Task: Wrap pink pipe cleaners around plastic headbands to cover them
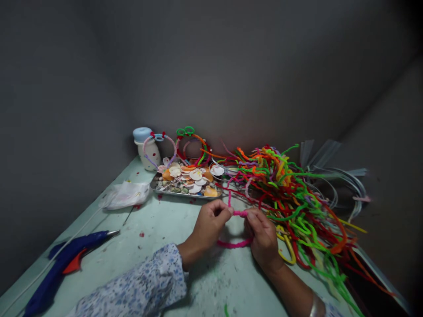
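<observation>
Between my hands is a bright pink fuzzy pipe cleaner [235, 243], curved into a ring, with one end sticking up above my left fingers. My left hand [211, 223] pinches it at the upper left between thumb and fingers. My right hand [262, 235] grips the upper right part, and a short pink stretch spans the gap between both hands. The lower arc of the ring hangs just over the table. Close to my right hand lie yellow scissors handles [287, 246] and the edge of a big heap of coloured pipe cleaners [284, 185].
A metal tray [185, 195] of seashells stands at the back, with decorated hoops [160, 152] on it. Behind its left end is a white jar [147, 149] with a blue lid. A plastic bag [127, 195] and a blue glue gun [71, 259] with its cord lie left. Clear bands [358, 187] curl at right.
</observation>
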`<action>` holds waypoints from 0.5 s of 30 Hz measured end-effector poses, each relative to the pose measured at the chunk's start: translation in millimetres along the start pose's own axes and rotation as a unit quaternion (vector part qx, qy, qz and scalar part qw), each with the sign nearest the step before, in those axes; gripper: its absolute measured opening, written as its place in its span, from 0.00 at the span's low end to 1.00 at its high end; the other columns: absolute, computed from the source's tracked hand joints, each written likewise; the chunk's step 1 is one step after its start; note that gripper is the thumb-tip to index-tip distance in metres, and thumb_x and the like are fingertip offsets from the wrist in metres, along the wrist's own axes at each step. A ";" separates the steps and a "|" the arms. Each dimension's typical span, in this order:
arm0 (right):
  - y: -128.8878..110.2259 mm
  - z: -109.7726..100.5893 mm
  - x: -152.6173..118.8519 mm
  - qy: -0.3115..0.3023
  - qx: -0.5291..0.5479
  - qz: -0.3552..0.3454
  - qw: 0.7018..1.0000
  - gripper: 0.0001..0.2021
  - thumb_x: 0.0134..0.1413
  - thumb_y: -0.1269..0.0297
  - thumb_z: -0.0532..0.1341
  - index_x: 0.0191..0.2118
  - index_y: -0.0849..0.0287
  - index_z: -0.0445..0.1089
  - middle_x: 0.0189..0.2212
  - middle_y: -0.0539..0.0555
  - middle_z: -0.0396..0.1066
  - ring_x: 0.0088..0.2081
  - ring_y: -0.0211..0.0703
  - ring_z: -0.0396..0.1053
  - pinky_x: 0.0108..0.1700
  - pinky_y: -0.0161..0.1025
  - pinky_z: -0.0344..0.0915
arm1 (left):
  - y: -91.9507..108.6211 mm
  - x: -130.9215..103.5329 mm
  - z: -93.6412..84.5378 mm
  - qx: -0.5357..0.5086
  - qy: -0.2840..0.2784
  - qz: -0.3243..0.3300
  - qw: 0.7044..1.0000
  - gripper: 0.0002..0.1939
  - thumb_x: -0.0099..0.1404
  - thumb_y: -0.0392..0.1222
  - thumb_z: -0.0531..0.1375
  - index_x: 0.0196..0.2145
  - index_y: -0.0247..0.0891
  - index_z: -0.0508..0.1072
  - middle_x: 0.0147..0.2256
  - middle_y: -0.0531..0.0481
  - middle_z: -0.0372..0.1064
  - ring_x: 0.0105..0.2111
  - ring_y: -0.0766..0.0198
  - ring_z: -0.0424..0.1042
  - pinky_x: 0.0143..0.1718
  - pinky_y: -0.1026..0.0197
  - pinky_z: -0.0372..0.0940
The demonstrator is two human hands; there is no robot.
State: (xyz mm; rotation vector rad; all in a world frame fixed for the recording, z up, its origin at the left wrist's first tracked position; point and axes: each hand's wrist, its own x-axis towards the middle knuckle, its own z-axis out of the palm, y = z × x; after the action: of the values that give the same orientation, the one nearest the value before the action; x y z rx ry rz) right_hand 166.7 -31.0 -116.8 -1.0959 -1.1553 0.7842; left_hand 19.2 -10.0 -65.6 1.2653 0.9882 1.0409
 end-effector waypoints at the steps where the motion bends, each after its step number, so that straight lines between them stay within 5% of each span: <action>1: -0.1 0.1 0.0 0.000 0.007 0.003 1.000 0.13 0.57 0.55 0.57 0.30 0.58 0.71 0.20 0.48 0.61 0.23 0.38 0.57 0.24 0.35 0.53 | -0.4 -0.1 0.1 0.000 0.001 -0.001 1.000 0.13 0.58 0.46 0.60 0.23 0.35 0.65 0.20 0.58 0.55 0.22 0.71 0.52 0.25 0.66 0.49; 15: 2.1 -0.1 -0.7 0.011 0.022 0.006 1.000 0.13 0.56 0.54 0.58 0.31 0.58 0.71 0.20 0.48 0.60 0.22 0.38 0.56 0.24 0.36 0.52 | 1.7 1.1 0.6 0.020 0.002 0.010 1.000 0.13 0.58 0.48 0.60 0.25 0.35 0.67 0.21 0.57 0.56 0.23 0.70 0.53 0.26 0.65 0.50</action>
State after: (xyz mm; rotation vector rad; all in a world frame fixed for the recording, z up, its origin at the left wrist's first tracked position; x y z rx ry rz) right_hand 166.7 -31.0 -119.0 -1.0742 -1.1083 0.8013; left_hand 19.9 -9.1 -63.9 1.3078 1.0058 1.0445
